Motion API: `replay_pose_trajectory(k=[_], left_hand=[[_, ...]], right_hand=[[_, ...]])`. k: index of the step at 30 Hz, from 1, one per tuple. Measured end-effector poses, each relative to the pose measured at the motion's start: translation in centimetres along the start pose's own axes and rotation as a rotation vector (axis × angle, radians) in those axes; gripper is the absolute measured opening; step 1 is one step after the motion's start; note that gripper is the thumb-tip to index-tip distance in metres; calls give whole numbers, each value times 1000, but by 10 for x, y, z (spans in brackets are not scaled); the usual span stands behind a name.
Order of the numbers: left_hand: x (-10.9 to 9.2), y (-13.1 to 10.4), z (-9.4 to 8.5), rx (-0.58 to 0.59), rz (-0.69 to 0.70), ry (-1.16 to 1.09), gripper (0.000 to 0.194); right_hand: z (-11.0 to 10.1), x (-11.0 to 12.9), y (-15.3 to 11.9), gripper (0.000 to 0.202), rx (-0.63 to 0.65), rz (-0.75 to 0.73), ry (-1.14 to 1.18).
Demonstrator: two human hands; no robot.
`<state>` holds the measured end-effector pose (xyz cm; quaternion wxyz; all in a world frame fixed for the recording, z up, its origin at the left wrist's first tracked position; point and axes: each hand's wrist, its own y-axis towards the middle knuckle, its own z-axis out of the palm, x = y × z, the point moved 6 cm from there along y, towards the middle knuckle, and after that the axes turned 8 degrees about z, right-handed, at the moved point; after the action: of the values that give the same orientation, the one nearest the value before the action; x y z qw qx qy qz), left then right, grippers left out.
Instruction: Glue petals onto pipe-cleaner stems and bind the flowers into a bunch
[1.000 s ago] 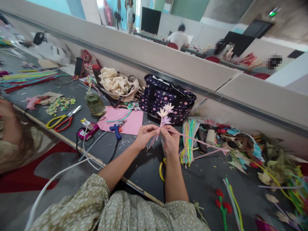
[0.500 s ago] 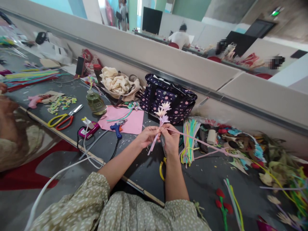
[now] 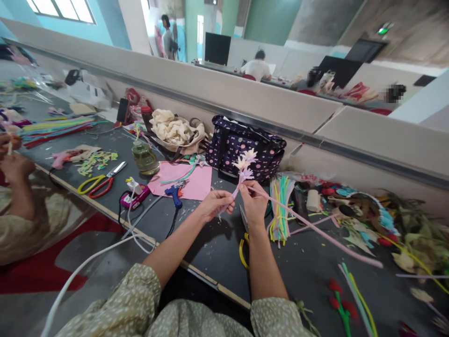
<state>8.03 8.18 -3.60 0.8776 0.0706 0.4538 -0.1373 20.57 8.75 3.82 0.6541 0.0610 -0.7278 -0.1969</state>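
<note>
My left hand (image 3: 218,205) is closed around the lower stems of a small bunch of pale lilac and cream flowers (image 3: 246,164). Just above it on the right, my right hand (image 3: 254,201) pinches the bunch below the blooms. From the right fingers a long pink fuzzy stem (image 3: 315,229) stretches out to the right over the table. Scissors with yellow handles (image 3: 242,252) lie partly hidden under my right wrist. Behind my hands stands a dark polka-dot bag (image 3: 245,145).
Left on the dark table (image 3: 206,243) are a blue glue gun (image 3: 174,195), pink sheet (image 3: 199,180), green bottle (image 3: 145,159), red-and-yellow scissors (image 3: 101,181) and white cable (image 3: 84,262). A bundle of coloured stems (image 3: 280,210) lies right. Another person's hands (image 3: 16,164) are far left.
My left hand has slid down the stems a little, and its grip now covers more of them. The long pink stem has swung lower on the right. The camera view has shifted slightly.
</note>
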Motion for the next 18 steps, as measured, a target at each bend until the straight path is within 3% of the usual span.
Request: replay_pose_trajectory(k=[4, 6, 9, 11, 14, 18], left_hand=[[0, -3, -11, 141, 3, 139, 35], [-11, 1, -14, 168, 90, 218, 38], [-35, 11, -14, 21, 355, 272, 39], [-43, 16, -6, -18, 512, 315, 36], [-37, 21, 7, -8, 654, 448, 32], [-25, 18, 3, -51, 865, 746, 27]], right_hand=[[-1, 7, -3, 17, -11, -47, -54], [-3, 9, -3, 17, -14, -40, -58], [-5, 7, -3, 19, -51, -20, -89], [-4, 0, -3, 20, -74, -1, -103], [-2, -21, -3, 21, -84, 41, -79], [-3, -50, -6, 22, -127, 91, -78]])
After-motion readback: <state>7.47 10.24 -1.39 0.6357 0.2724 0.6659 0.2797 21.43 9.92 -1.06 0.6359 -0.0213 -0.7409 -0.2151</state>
